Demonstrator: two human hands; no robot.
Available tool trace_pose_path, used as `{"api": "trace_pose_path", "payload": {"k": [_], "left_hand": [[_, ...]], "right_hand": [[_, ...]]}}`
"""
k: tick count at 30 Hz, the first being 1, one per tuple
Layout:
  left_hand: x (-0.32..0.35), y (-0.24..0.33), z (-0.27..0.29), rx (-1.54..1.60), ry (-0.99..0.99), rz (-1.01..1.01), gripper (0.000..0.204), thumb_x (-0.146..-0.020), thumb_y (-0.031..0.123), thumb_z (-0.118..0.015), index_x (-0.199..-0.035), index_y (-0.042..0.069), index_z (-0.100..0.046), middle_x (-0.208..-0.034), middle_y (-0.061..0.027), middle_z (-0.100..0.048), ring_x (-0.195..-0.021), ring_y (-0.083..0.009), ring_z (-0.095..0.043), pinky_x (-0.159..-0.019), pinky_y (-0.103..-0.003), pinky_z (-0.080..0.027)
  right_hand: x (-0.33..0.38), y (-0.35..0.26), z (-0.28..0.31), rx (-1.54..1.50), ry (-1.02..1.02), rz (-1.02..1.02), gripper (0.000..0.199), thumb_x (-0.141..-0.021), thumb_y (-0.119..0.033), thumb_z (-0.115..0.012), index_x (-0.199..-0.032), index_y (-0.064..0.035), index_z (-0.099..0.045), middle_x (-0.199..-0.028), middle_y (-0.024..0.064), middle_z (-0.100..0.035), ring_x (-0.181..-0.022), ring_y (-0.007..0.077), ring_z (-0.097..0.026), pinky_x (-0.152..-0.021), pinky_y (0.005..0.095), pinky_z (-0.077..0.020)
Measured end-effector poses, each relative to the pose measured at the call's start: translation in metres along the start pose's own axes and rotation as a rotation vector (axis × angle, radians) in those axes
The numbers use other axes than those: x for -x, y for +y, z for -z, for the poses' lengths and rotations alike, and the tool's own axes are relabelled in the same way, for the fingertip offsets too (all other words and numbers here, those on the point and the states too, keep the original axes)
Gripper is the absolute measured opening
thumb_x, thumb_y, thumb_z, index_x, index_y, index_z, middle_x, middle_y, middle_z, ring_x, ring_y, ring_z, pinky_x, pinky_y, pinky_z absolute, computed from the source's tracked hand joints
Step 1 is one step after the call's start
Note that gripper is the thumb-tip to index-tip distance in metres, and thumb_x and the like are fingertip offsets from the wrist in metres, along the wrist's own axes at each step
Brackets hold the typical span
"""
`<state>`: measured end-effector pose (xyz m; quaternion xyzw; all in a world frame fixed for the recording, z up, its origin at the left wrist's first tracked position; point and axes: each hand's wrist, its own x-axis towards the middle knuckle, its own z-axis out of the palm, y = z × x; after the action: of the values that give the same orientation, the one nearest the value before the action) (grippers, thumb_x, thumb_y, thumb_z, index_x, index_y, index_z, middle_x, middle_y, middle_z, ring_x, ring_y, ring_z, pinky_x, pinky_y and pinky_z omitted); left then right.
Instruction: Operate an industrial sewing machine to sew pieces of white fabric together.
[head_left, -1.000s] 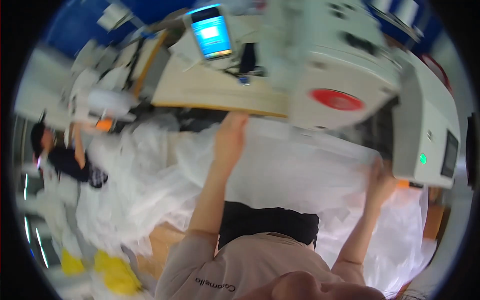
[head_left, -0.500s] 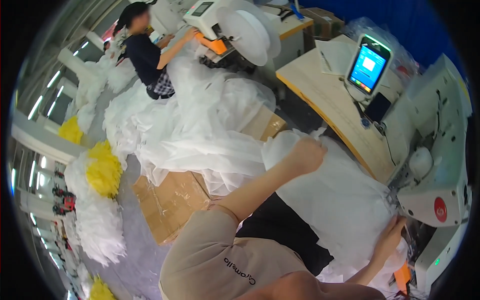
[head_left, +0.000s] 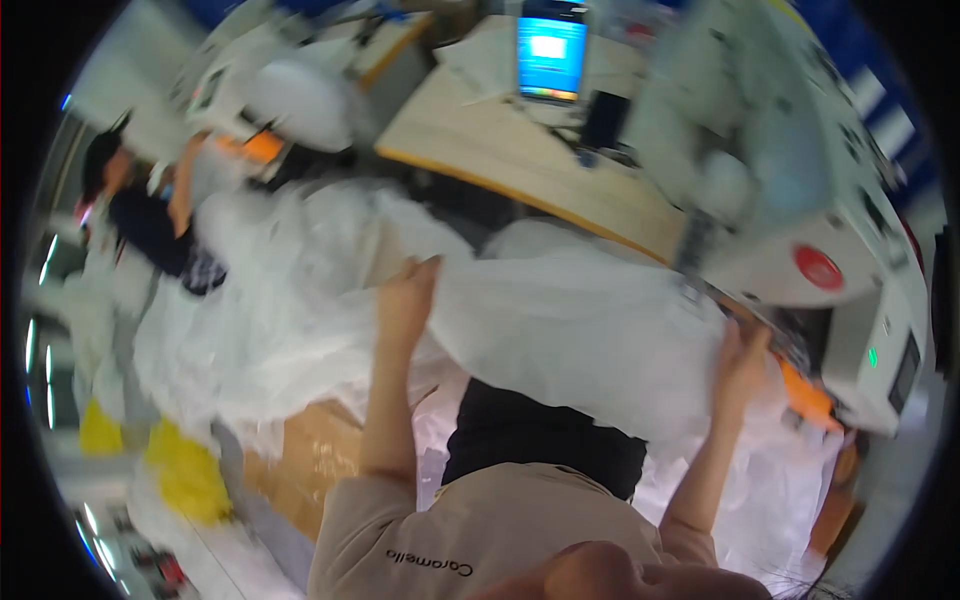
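A wide piece of thin white sheer fabric (head_left: 590,315) stretches across my lap between both hands. My left hand (head_left: 405,298) is closed on its left end, out in front of me. At the other end, my right hand (head_left: 742,362) pinches the fabric's edge beside the white sewing machine (head_left: 780,240); its fingers are a little blurred. The cloth runs up close to the machine's needle area (head_left: 695,270), where small details are hard to make out. An orange part (head_left: 808,395) of the machine sits just right of my right hand.
Heaped white fabric (head_left: 270,300) lies to my left, by a cardboard box (head_left: 318,455) and yellow fabric bundles (head_left: 188,472). A wooden table (head_left: 480,140) ahead carries a lit touchscreen (head_left: 551,58) and a dark phone (head_left: 605,120). A co-worker (head_left: 150,220) stands at another machine (head_left: 240,100).
My view has swung to the right, toward the machine. My left hand still grips the fabric, which now lies drawn out between my hands. My right hand remains by the machine.
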<state>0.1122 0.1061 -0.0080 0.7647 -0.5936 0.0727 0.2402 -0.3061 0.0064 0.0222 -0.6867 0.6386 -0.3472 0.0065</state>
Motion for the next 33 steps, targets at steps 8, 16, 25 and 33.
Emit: {"api": "trace_pose_path", "payload": {"k": [8,16,25,33], "left_hand": [[-0.025,0.023,0.023,0.044,0.106,-0.303,0.023,-0.074,-0.004,-0.055,-0.095,0.004,-0.061,-0.093,-0.0131,-0.055,-0.090,-0.0322,-0.055,-0.076,-0.040,-0.045],[-0.061,0.052,0.006,0.299,0.103,-0.301,0.025,-0.075,-0.006,-0.051,-0.099,-0.001,-0.054,-0.085,-0.0117,-0.054,-0.086,-0.0289,-0.056,-0.078,-0.031,-0.043],[-0.104,0.169,-0.011,0.775,-0.292,-0.174,0.016,-0.080,-0.009,-0.047,-0.091,0.002,-0.054,-0.090,-0.0102,-0.059,-0.079,-0.0151,-0.055,-0.068,-0.022,-0.042],[-0.093,0.140,-0.074,0.743,0.045,-0.237,0.015,-0.078,-0.008,-0.056,-0.087,0.003,-0.059,-0.084,-0.0149,-0.061,-0.078,-0.0314,-0.061,-0.068,-0.035,-0.048]], "right_hand": [[-0.019,-0.020,0.015,-0.593,-0.065,-0.176,0.023,-0.084,-0.003,-0.062,-0.104,-0.0022,-0.051,-0.084,0.0105,-0.057,-0.078,0.0227,-0.057,-0.072,0.0265,-0.0449],[-0.010,0.017,0.041,-0.447,0.000,0.096,0.015,-0.084,-0.004,-0.060,-0.098,0.0003,-0.058,-0.086,0.0040,-0.056,-0.075,0.0158,-0.054,-0.070,0.0257,-0.0442],[-0.006,0.045,0.093,-0.372,0.071,-0.682,0.017,-0.088,-0.016,-0.057,-0.097,-0.0011,-0.059,-0.078,0.0114,-0.058,-0.073,0.0241,-0.055,-0.070,0.0333,-0.0442],[-0.015,0.078,0.057,0.373,0.292,0.095,0.022,-0.080,-0.013,-0.062,-0.066,-0.0014,-0.050,-0.060,0.0155,-0.048,-0.053,0.0267,-0.048,-0.051,0.0395,-0.0344]]}}
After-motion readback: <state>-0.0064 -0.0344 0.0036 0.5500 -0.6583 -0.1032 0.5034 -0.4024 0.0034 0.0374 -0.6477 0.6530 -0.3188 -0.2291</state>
